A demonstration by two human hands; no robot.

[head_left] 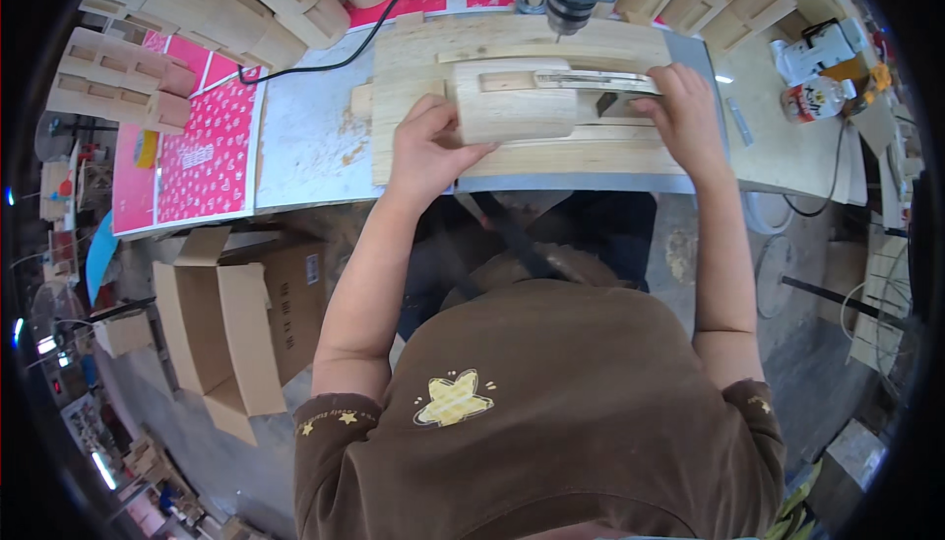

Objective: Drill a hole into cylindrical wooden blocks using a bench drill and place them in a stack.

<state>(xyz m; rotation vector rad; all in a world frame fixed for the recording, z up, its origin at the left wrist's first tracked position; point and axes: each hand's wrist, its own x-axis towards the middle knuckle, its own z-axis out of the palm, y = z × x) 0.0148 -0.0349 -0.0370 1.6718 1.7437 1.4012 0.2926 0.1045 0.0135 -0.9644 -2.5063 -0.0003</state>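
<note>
A pale wooden block (pixel 517 115) with a rounded face and a long recessed slot lies on a wooden board jig (pixel 413 151) on the bench. My left hand (pixel 428 146) is closed on the block's left end, its thumb reaching along the near edge. In my right hand (pixel 686 112), the fingers are closed on the right end of a narrow, flat, light-coloured strip (pixel 596 80). The strip's other end lies over the slot. A small dark piece (pixel 607 104) sits just right of the block. Above and beyond stands a drill press, its chuck (pixel 568 16) over the jig.
Similar wooden pieces are stacked at the back left (pixel 207 8) and back right (pixel 728 3). A black cable (pixel 369 38) crosses the bench. A plastic bottle (pixel 817 99) stands at right, near a light-blue strip (pixel 738 122). An open cardboard box (pixel 236 318) rests on the floor at left.
</note>
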